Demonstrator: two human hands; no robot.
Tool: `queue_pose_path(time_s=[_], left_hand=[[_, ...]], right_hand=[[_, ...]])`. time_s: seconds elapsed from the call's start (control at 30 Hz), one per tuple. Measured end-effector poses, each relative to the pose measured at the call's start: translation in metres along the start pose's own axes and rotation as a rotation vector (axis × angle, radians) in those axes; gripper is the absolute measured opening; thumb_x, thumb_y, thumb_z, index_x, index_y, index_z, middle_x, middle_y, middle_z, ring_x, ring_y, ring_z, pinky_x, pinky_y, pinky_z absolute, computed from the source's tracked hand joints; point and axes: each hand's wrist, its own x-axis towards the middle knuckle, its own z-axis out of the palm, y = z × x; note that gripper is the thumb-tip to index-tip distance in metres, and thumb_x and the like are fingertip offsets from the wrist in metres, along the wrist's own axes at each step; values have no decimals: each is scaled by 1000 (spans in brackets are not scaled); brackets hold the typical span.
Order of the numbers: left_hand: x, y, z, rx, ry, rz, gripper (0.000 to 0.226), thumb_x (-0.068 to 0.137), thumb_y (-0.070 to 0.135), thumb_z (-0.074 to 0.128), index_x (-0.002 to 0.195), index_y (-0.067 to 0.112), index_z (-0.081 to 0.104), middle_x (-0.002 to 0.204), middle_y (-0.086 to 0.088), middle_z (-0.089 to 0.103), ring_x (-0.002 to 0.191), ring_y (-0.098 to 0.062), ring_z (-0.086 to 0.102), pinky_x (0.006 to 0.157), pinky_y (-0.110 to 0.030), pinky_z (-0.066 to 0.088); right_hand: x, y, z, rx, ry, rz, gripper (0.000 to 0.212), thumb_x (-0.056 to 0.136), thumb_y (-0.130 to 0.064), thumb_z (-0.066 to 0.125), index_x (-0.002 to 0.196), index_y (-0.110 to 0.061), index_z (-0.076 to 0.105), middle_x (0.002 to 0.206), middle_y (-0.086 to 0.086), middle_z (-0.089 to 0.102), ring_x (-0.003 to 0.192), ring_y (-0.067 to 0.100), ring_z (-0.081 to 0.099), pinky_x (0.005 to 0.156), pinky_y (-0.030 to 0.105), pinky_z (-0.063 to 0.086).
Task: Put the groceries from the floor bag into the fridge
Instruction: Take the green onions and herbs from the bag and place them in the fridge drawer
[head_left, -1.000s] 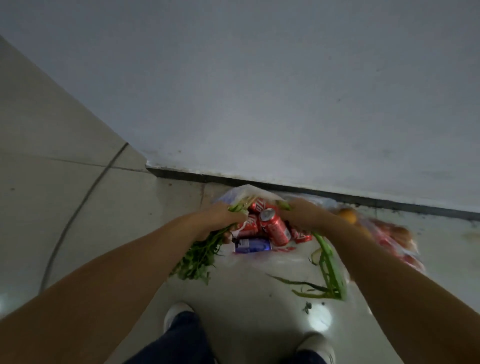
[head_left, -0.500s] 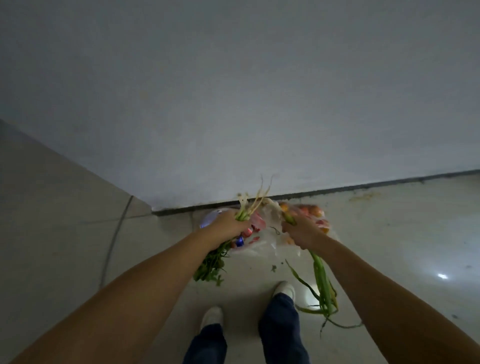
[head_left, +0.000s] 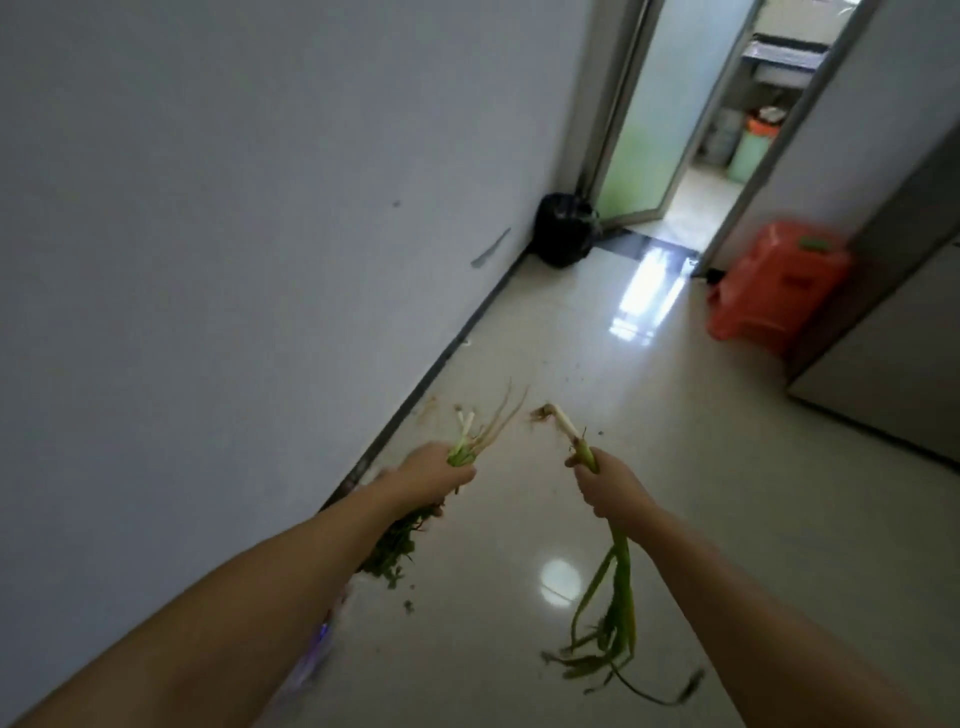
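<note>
Left hand (head_left: 434, 475) grips a leafy bunch (head_left: 395, 545) — roots up and away, leaves down toward the floor (head_left: 675, 467). Right hand (head_left: 608, 488) holds a spring onion (head_left: 618, 587) — white root end up, green tops trailing down. Beyond, a red stool (head_left: 779, 283).

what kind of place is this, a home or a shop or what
Probably a home hallway. A tiled floor runs along a plain wall to an open doorway, with a black bin bag and an orange stool beside it.
</note>
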Motion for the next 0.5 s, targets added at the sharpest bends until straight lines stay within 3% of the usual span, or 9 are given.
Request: queue_pose_path(time_s=[0.13, 0.23, 0.5], left_hand=[[-2, 100, 89, 90, -141, 188, 25, 94, 27, 52, 110, 8, 56, 78, -5, 54, 63, -16, 51, 49, -22, 46], [-11, 163, 170, 191, -232, 301, 24, 93, 29, 54, 103, 8, 59, 77, -4, 54, 64, -17, 50, 59, -28, 48], [-74, 320, 409, 220, -401, 469, 20, 94, 29, 53, 102, 11, 53, 76, -1, 53, 64, -12, 50, 55, -21, 46]], right_hand=[[-47, 85, -98, 82, 170, 68, 24, 97, -20, 40, 112, -12, 58, 70, -2, 48, 59, 12, 44, 53, 24, 36], [-95, 156, -162, 105, 293, 105, 23, 97, -21, 41, 112, -17, 58, 70, -5, 49, 60, 11, 45, 56, 25, 38], [-240, 342, -329, 49, 490, 217, 24, 97, -19, 40, 110, -19, 60, 73, -6, 51, 61, 11, 47, 55, 22, 37]])
